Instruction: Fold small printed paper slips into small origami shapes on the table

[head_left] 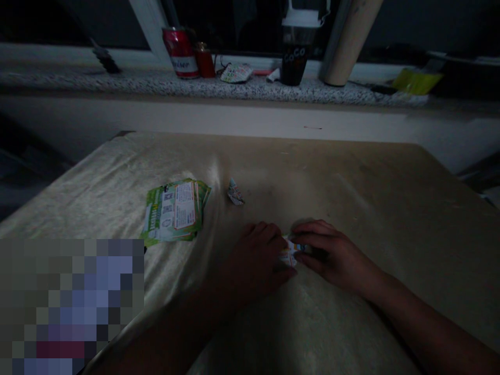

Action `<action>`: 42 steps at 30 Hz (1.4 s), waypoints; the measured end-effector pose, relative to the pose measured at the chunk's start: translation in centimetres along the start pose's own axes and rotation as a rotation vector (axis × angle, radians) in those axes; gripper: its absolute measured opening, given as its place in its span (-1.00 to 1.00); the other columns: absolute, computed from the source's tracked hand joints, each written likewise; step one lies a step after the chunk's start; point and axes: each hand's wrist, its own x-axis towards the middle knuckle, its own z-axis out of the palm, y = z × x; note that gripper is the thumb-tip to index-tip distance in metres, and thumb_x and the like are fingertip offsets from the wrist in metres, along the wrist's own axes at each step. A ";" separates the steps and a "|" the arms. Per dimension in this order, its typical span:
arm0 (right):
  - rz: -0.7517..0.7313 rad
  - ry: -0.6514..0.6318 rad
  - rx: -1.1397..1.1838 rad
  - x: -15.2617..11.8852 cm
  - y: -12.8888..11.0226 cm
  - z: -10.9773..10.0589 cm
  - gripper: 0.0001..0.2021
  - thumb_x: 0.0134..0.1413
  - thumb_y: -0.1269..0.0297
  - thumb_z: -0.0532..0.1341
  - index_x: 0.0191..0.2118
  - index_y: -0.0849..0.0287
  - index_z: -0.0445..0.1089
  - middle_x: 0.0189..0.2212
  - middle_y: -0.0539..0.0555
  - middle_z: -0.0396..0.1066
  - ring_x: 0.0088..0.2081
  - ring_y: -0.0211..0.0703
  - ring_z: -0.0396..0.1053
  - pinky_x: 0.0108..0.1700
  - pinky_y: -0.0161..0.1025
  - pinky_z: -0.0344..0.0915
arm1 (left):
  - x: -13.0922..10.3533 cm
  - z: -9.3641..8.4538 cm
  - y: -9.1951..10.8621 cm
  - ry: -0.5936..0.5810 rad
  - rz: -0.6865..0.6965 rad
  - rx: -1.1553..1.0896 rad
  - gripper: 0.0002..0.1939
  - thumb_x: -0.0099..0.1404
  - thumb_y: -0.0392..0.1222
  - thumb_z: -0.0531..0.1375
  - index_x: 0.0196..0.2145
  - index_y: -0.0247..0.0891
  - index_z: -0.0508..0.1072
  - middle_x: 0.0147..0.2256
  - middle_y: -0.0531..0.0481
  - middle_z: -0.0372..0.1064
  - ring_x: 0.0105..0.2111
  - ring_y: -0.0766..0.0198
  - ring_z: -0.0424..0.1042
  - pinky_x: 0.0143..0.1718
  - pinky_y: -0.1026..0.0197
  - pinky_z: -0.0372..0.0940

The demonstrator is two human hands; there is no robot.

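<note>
A small piece of printed paper [289, 252], white with blue and orange, lies on the table between my two hands. My left hand [260, 258] covers its left side, fingers bent and pressed on it. From the right, my right hand [330, 252] holds its other edge between thumb and fingers. Beyond my left hand stands a small folded paper shape [235, 192] with a pointed top. Farther left lies a loose stack of green and white printed leaflets [177, 211]. My palms and fingers hide part of the paper.
A cloth-covered table [312, 172] reaches to the wall. On the speckled sill [144, 83] behind it stand a red can [182, 54], an orange-red lighter [205, 61], a dark lidded cup [295, 52] and a tan cylinder [349, 44]. A yellow item [417, 82] lies at right.
</note>
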 end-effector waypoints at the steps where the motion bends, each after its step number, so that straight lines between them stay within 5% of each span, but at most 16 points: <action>1: -0.001 -0.006 0.001 0.0 0.0 -0.1 -0.70 0.14 0.34 0.32 0.00 0.07 0.48 -0.01 0.13 0.44 0.06 -0.03 0.36 0.12 -0.05 0.34 | 0.0 0.0 0.0 0.000 0.009 0.008 -0.65 0.23 0.04 0.31 -0.12 -0.21 0.46 -0.08 -0.05 0.40 -0.02 0.05 0.32 0.09 -0.04 0.16; 6: -0.033 -0.052 0.000 0.2 -0.5 -0.7 -0.68 0.09 0.32 0.36 -0.01 0.07 0.49 -0.02 0.12 0.44 0.06 -0.01 0.36 0.11 -0.05 0.32 | -0.1 -0.5 0.1 -0.022 0.056 0.049 -0.69 0.33 0.04 0.21 -0.12 -0.25 0.47 -0.10 -0.09 0.43 -0.06 0.05 0.34 0.06 -0.04 0.19; 13: -0.115 -0.002 0.008 0.6 -0.5 -0.6 -0.88 0.28 0.33 0.21 -0.17 0.09 0.52 -0.20 0.08 0.53 -0.08 -0.09 0.44 0.04 -0.07 0.32 | 0.1 -0.9 -0.2 0.018 0.083 0.070 -0.68 0.49 -0.09 -0.01 -0.19 -0.28 0.50 -0.21 -0.08 0.48 -0.16 0.13 0.41 0.00 0.01 0.23; 22: -0.214 0.318 -0.021 0.6 -1.6 -0.3 -0.90 0.13 0.45 0.28 -0.22 0.15 0.47 -0.33 0.09 0.52 -0.18 -0.03 0.45 -0.06 0.00 0.34 | 0.0 -0.4 0.3 0.347 0.175 -0.053 -0.84 0.43 -0.24 0.11 -0.26 -0.30 0.48 -0.32 -0.02 0.49 -0.32 0.25 0.44 -0.23 0.20 0.31; 30: -0.252 0.423 0.042 0.8 -2.7 -0.3 -0.89 -0.01 0.50 0.31 -0.32 0.19 0.43 -0.45 0.09 0.46 -0.31 -0.06 0.44 -0.16 -0.01 0.35 | 0.0 -0.8 1.1 0.365 0.231 -0.208 -0.90 0.38 -0.31 0.12 -0.24 -0.30 0.44 -0.40 0.03 0.46 -0.43 0.32 0.43 -0.36 0.27 0.28; 42: -0.006 0.385 0.303 0.8 -3.6 -0.4 -0.86 0.08 0.49 0.22 -0.46 0.16 0.36 -0.51 0.02 0.40 -0.43 -0.16 0.38 -0.30 -0.13 0.31 | -0.1 -0.9 1.3 0.523 0.409 -0.089 -0.87 0.35 -0.40 0.11 -0.17 -0.33 0.40 -0.47 -0.01 0.43 -0.49 0.33 0.34 -0.42 0.28 0.29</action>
